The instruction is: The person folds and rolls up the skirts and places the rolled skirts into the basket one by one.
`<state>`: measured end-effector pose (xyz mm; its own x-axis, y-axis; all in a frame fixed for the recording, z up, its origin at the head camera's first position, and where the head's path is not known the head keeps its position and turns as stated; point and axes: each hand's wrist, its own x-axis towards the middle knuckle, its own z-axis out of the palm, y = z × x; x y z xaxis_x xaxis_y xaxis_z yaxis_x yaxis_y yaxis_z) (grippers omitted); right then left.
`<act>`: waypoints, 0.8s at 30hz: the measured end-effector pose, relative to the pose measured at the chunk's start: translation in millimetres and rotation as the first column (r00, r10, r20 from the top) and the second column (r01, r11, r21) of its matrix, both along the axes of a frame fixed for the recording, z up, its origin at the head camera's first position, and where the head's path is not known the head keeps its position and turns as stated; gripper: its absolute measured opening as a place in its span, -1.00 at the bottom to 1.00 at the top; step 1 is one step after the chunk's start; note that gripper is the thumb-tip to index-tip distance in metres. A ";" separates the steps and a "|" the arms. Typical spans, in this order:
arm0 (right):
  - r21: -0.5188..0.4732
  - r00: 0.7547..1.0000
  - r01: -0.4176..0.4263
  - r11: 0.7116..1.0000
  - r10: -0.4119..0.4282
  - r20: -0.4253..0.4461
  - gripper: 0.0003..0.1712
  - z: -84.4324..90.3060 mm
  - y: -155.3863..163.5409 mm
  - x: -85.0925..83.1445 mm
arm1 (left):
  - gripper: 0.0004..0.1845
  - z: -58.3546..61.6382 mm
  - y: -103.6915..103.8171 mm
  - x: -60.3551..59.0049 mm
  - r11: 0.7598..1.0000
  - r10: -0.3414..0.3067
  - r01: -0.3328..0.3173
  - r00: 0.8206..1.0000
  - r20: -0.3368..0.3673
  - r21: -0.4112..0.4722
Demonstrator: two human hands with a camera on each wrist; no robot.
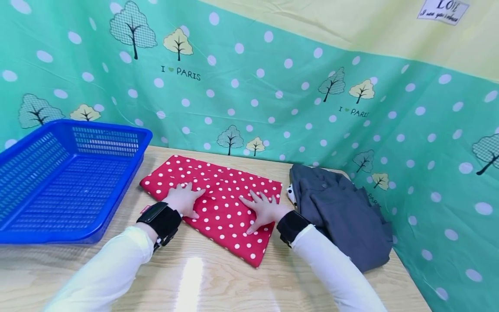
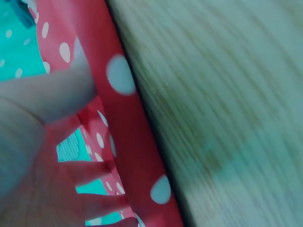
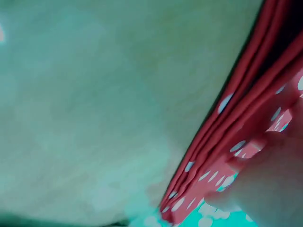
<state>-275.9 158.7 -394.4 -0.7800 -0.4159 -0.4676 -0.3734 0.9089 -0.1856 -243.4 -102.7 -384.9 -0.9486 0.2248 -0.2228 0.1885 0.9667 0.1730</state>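
A red cloth with white dots [image 1: 222,203], folded into a flat rectangle, lies slantwise on the wooden table [image 1: 218,277]. On its left part rests my left hand [image 1: 182,199], fingers spread. My right hand [image 1: 266,211] touches the right part of the cloth, its fingers also spread out. In the left wrist view, the straight fingers of the left hand [image 2: 52,156] lie over the rounded fold of the red cloth [image 2: 128,123]. Several stacked layers show along the edge of the cloth [image 3: 208,146] in the right wrist view, beside the blurred right hand [image 3: 270,179].
A blue plastic basket [image 1: 113,208] stands at the left. Dark grey folded garments [image 1: 343,216] are piled at the right, with a bit of white cloth with black dots [image 1: 291,195] peeking out. A green dotted curtain [image 1: 249,95] hangs behind the table and along its right side.
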 end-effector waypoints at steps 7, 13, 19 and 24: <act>0.021 0.988 0.109 0.994 -0.106 -0.108 0.06 5.2 14.6 -11.8 | 0.01 -3.1 15.6 -1.2 0.991 0.055 -0.057 0.998 -0.021 -0.118; 0.052 0.985 -0.006 0.999 0.015 -0.169 -0.25 11.1 -3.2 14.9 | 0.05 -0.2 37.9 -3.3 0.962 0.199 -0.191 0.980 0.023 -0.197; 0.059 0.980 -0.103 0.993 0.112 -0.164 -0.26 5.9 -33.0 42.4 | 0.03 -6.6 48.9 -6.7 0.941 0.266 -0.253 0.963 0.029 -0.223; 0.135 0.945 -0.160 0.978 0.191 -0.265 -0.31 0.0 -34.1 39.5 | -0.05 -4.8 43.7 -5.5 0.956 0.218 -0.206 0.975 0.034 -0.210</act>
